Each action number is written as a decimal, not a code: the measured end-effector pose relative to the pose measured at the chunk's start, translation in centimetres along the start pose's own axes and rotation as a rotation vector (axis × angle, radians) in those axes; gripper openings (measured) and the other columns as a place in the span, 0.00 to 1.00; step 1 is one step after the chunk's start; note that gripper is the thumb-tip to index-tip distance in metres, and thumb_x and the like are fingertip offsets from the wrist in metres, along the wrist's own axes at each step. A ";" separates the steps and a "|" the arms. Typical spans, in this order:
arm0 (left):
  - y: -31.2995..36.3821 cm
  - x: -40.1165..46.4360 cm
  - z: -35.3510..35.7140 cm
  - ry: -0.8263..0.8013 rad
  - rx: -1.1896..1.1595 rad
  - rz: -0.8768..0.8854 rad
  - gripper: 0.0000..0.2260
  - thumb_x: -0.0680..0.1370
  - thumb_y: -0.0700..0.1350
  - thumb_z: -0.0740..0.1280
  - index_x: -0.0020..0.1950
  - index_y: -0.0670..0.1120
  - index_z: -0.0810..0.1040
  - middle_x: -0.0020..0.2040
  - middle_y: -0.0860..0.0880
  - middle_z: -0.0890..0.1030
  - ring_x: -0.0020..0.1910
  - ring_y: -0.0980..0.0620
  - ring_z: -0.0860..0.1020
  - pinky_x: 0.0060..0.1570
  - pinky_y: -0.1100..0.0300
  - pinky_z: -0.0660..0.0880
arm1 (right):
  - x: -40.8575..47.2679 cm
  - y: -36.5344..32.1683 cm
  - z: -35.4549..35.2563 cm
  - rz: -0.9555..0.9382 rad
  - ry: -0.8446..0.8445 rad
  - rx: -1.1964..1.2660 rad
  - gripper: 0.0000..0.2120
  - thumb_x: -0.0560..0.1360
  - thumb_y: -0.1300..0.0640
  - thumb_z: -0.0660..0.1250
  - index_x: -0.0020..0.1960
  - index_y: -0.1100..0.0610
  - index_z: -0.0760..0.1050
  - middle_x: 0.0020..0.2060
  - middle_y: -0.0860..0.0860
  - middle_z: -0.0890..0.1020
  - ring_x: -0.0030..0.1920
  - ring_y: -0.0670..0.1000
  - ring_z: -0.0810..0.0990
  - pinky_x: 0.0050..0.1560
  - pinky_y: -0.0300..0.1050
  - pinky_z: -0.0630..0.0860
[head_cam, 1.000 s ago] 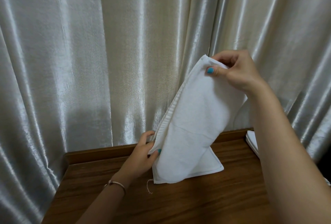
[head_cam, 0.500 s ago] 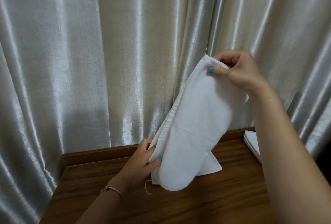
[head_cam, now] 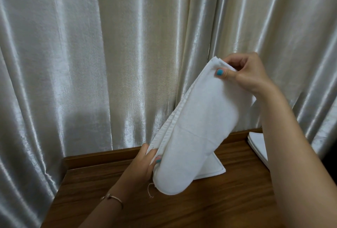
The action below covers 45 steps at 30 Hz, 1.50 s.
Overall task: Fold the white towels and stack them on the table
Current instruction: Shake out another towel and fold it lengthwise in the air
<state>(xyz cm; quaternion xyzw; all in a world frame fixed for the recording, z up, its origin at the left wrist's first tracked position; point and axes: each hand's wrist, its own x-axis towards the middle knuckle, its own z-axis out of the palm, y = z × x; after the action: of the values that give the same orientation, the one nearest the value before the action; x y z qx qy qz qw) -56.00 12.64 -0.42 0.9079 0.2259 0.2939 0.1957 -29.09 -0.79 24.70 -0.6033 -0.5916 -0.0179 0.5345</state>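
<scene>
Pinching the towel (head_cam: 197, 136) low at frame centre, our left hand (head_cam: 144, 164) sits nearest; its long axis climbs rightward to our right hand (head_cam: 244, 74), thumb and fingers clamping the top corner, above the table (head_cam: 200, 209), curtain (head_cam: 91, 63) behind.

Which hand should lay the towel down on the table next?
Probably the left hand. It grips the white towel at its low end, just above the wooden table, so it can set that end down first. The right hand pinches the top corner high up.
</scene>
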 end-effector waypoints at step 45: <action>3.4 0.0 2.4 0.167 0.046 -0.045 0.19 0.75 0.58 0.63 0.61 0.48 0.74 0.52 0.55 0.68 0.51 0.55 0.70 0.52 0.54 0.76 | 0.6 -1.7 0.4 -0.007 0.029 -0.072 0.09 0.68 0.58 0.76 0.34 0.47 0.80 0.27 0.38 0.80 0.30 0.36 0.74 0.32 0.30 0.69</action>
<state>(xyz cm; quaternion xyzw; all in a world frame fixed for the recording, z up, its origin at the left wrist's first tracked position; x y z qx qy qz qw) -53.50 9.32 -0.52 0.8792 0.2686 0.3586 0.1619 -30.40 -0.51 25.97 -0.6195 -0.5851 -0.0497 0.5210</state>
